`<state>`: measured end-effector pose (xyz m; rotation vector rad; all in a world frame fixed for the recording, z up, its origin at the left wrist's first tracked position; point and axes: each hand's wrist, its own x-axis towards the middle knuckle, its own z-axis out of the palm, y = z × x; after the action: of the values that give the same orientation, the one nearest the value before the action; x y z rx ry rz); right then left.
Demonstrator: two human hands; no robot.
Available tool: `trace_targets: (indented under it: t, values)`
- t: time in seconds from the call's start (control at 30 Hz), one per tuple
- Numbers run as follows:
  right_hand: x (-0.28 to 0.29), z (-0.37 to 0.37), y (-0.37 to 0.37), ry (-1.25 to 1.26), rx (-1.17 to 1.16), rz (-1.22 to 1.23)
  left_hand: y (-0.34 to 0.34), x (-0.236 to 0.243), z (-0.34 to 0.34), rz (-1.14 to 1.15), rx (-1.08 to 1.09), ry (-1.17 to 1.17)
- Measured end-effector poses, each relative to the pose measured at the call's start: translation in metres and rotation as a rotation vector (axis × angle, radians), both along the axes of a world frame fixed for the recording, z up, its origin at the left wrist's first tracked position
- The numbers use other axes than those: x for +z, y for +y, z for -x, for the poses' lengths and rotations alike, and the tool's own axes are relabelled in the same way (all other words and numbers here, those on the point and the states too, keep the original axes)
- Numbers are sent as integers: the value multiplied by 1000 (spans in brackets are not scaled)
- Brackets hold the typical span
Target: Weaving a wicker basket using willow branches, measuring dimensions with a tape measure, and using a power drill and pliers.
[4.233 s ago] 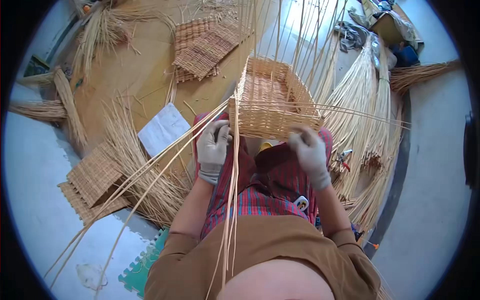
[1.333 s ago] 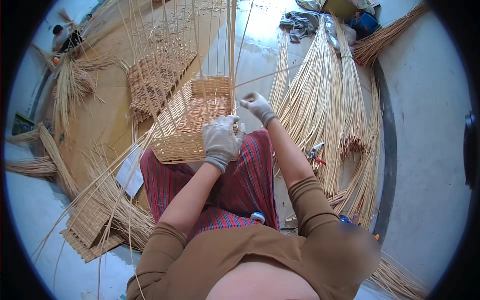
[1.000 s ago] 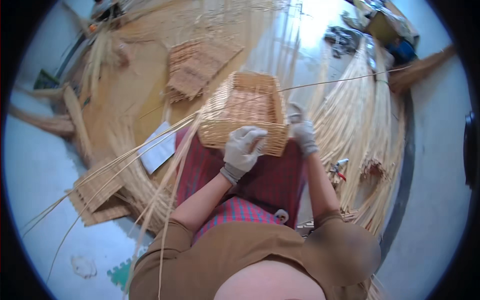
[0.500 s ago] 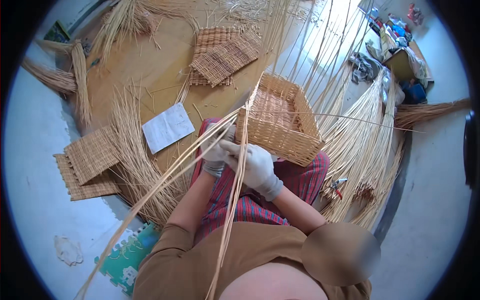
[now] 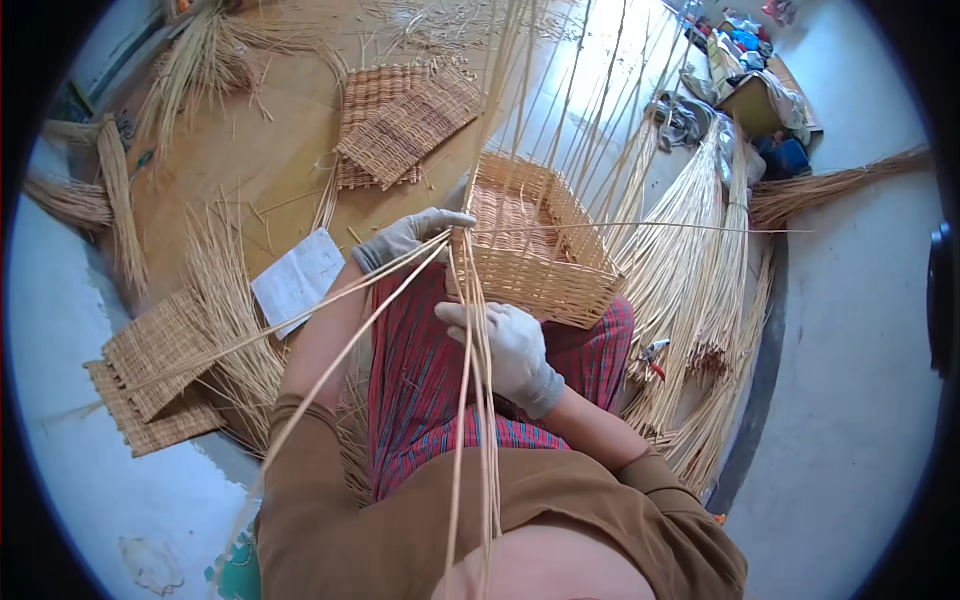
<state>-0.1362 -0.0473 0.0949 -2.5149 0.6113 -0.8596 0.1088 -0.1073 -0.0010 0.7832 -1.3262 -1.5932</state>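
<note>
A rectangular wicker basket (image 5: 545, 285) rests on my lap, with tall uncut stakes rising from its far and right sides. My left hand (image 5: 408, 240), in a pale work glove, reaches to the basket's near left corner, its fingertips closed on the strands there. From that corner several long wicker strands (image 5: 460, 420) hang toward my body, while others fan out to the lower left. Below the corner, my gloved right hand (image 5: 508, 350) is closed around the hanging strands, one finger pointing left behind them. The fingertips of both hands are partly covered by strands.
Woven panels (image 5: 410, 125) lie on the floor ahead, with more woven panels (image 5: 160, 350) at left beside loose wicker and a white sheet (image 5: 297, 280). Wicker bundles (image 5: 690, 250) and red-handled pruning shears (image 5: 654, 360) lie at right. A cluttered box (image 5: 755, 105) stands far right.
My left hand has moved up to the basket's corner, away from my right hand. The right hand stays lower on the strands, which have spread apart. The whole view has shifted slightly.
</note>
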Motion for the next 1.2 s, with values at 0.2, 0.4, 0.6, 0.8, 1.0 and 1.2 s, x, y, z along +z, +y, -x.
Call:
trace_targets:
  t: [0.2, 0.4, 0.6, 0.8, 1.0, 1.2]
  values:
    - [-38, 57, -57, -478, -431, -1090, 6, -9, 28, 120, 255, -105]
    - [-77, 75, -93, -677, -523, -1344, 11, -12, 50, 563, 737, -736]
    - [-36, 44, -117, -466, -669, -620, -5, -27, 65, 210, 653, -215]
    - [27, -63, -167, 27, -302, 135, -13, -65, 76, 319, 846, 93]
    - [-5, 13, -157, -509, -404, -553, -3, -57, 82, 241, 1060, -220]
    - [-49, 122, -93, -509, -449, -1128, 34, -30, 126, 178, 1422, -216]
